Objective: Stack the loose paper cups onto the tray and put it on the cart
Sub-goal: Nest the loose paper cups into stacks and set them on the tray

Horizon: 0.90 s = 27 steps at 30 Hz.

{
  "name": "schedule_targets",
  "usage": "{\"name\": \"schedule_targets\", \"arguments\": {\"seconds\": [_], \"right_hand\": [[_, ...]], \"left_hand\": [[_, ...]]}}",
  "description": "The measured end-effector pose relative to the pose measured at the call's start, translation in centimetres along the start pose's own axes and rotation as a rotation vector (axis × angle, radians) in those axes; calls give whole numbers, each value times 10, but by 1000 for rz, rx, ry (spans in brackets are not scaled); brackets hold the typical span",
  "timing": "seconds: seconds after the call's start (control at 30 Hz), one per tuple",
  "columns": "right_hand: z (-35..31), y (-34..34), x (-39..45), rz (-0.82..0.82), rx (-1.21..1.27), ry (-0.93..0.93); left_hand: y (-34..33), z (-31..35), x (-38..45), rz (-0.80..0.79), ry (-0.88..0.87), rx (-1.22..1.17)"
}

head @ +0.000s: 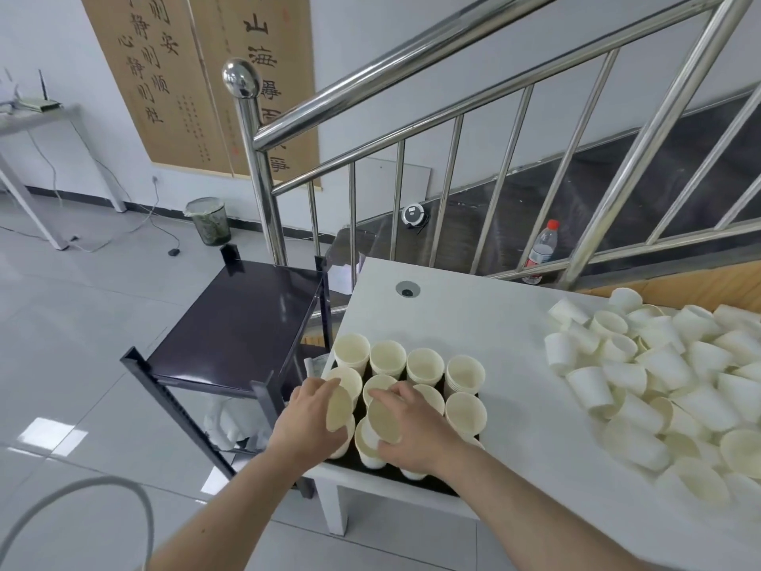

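A black tray [428, 482] lies on the near left corner of the white table [473, 315], filled with several upright stacks of cream paper cups [424, 364]. My left hand [306, 422] grips a paper cup [338, 410] over the tray's left side. My right hand [412, 432] grips another paper cup [383, 420] over the tray's front middle. Both held cups are tilted with their mouths towards me. A big heap of loose paper cups [667, 377] covers the table's right part. The black cart [243, 323] stands just left of the table, its top shelf bare.
A steel stair railing [412, 117] runs behind the table and cart. A plastic water bottle [541, 249] stands behind the table's far edge. A bin [208, 220] and cables lie on the tiled floor at left. A grey hose [82, 494] curves in at bottom left.
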State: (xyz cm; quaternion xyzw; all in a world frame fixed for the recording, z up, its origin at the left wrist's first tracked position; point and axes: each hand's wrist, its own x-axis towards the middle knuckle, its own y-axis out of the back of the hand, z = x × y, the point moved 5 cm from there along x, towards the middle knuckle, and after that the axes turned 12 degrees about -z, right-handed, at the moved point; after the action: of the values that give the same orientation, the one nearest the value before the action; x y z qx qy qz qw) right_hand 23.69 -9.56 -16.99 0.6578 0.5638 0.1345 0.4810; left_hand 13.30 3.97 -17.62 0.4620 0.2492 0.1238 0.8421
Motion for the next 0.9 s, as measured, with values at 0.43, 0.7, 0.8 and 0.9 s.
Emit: {"name": "schedule_targets", "arguments": {"seconds": [0.43,0.7,0.8,0.9], "right_hand": [[7,-27,27,-61,-112,-82],[13,-35,35,-64,-127,-88],[15,-36,35,-67,-118,-83],[17,-33,32,-57,-113,-75]], "left_hand": [[-21,-12,15,-121,4,71],[-26,-19,19,-124,29,76],[-27,-18,20,-126,31,89],[-26,-12,20,-109,24,111]]}}
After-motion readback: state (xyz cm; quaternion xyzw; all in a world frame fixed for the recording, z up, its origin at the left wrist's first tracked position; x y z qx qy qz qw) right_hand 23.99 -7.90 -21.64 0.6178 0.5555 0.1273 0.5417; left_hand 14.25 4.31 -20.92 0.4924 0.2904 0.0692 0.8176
